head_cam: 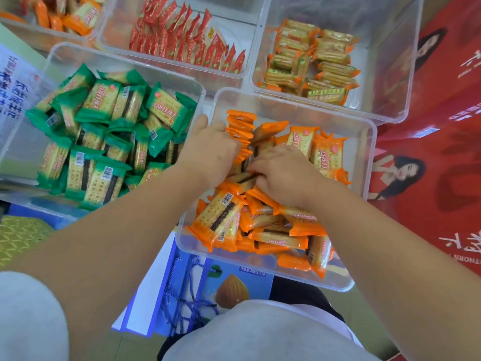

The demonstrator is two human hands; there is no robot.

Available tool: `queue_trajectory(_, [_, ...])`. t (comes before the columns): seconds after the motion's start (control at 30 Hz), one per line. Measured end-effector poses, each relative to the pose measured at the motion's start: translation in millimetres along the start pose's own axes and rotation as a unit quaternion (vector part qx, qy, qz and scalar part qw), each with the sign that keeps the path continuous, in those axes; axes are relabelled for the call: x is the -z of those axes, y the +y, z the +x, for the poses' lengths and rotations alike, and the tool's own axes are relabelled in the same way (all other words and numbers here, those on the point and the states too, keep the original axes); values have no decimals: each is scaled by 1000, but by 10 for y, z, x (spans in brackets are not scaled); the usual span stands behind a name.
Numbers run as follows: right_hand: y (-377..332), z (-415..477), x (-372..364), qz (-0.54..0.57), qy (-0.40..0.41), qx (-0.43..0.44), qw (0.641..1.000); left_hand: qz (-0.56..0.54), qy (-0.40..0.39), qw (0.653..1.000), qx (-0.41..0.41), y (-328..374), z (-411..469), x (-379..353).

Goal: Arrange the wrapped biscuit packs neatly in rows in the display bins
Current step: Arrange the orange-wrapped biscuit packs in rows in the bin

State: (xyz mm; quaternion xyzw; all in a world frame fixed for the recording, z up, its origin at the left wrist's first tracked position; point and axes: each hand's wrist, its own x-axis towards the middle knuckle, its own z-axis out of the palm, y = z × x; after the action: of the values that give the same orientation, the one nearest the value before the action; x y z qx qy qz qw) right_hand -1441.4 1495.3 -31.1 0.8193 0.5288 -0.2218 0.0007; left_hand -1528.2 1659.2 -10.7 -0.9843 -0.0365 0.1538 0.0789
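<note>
Where the clear bin (364, 152) stays bare along its far and right walls, loose orange biscuit packs (221, 220) crowd the rest. The left hand (210, 149) grips the upright row (240, 126), and the right hand (283, 175) pinches one pack (242, 179). The carton (234, 287) beneath reads "240mL×20".

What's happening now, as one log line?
bin: clear plastic bin | left hand: holds upright orange-wrapped biscuit row | right hand: grips loose orange pack

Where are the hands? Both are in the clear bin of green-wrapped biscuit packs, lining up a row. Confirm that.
Wrong colour. The head view shows the left hand and right hand in the clear bin of orange-wrapped biscuit packs, lining up a row; the green-wrapped packs fill the neighbouring bin.
</note>
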Motion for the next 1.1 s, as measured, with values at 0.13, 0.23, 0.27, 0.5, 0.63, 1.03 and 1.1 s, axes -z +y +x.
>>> queue_trajectory(0.13, [-28, -144, 81, -27, -53, 1, 998, -1, 35, 999, -4, -26, -11, 2])
queue_trajectory(0.23, [-37, -264, 161, -55, -75, 17, 996, -1, 63, 998, -18, -44, -95, -37])
queue_trajectory(0.27, [-42, -294, 179, -59, -78, 19, 995, -2, 66, 998, -23, -47, -114, -52])
queue_trajectory(0.5, [-317, -97, 151, -14, -31, 30, 999, -11, 34, 999, -5, 2, -9, 13])
queue_trajectory(0.63, [-412, 116, 109, 57, -79, 15, 995, 18, 9, 1000, 3, 7, 26, 31])
queue_trajectory(1.03, [-205, 37, -18, 57, -115, 0, 992, -212, 213, 953, 30, 39, -864, -106])
queue_trajectory(1.1, [-211, 34, -49, 33, -122, 13, 992, -242, 166, 955, 42, 166, -1097, -158])
